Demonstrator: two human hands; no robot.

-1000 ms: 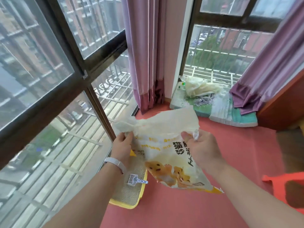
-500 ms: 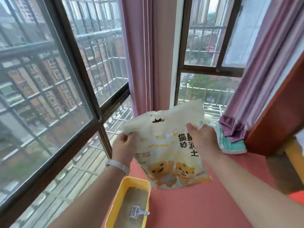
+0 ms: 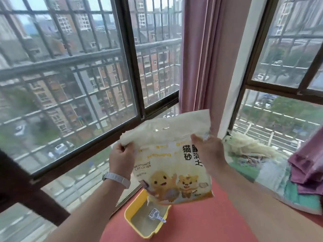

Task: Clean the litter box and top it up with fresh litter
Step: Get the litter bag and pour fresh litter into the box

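We are standing at the barred window point(image 3: 70, 81) with the pink curtain point(image 3: 201, 55) hanging in the corner. We are holding the cat litter bag point(image 3: 173, 165) up in the air above the yellow litter box point(image 3: 130, 218), which is sitting on the red floor point(image 3: 201, 224). Our left hand point(image 3: 121, 158) is gripping the bag's upper left edge, our right hand point(image 3: 209, 151) its upper right. A small scoop point(image 3: 155, 214) is lying in the box's litter.

Soft, overcast daylight enters through the windows point(image 3: 70, 84); no hard shadows. Wide-angle bending curves the frame edges, and the outdoor view is motion-blurred.
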